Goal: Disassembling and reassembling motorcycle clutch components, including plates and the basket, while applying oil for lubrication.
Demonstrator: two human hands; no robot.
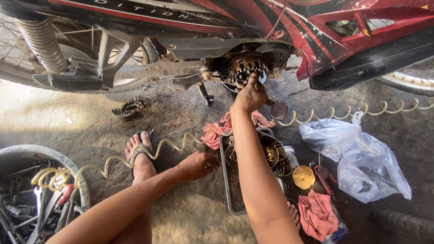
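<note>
Right hand (251, 96), fingers closed on the exposed clutch assembly (246, 67), steadies it; left hand (198, 164), loosely spread, braces on the floor (190, 212) beside the parts tray (229, 190).

Open dirt floor (181, 217) at left — metal tray (233, 199), rags (316, 214) crowd right.

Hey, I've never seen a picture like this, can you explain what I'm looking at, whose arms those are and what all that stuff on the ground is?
The camera sits on a person's head, looking down, so both arms are theirs. The right hand reaches into the open engine side of a red motorcycle, fingers on a toothed round clutch part. The left hand rests low, by the edge of a metal tray of engine parts. On the dirt floor lie a coiled yellow air hose, pink rags, clear plastic bags and a tub of tools. I cannot tell whether either hand grips anything.
</note>
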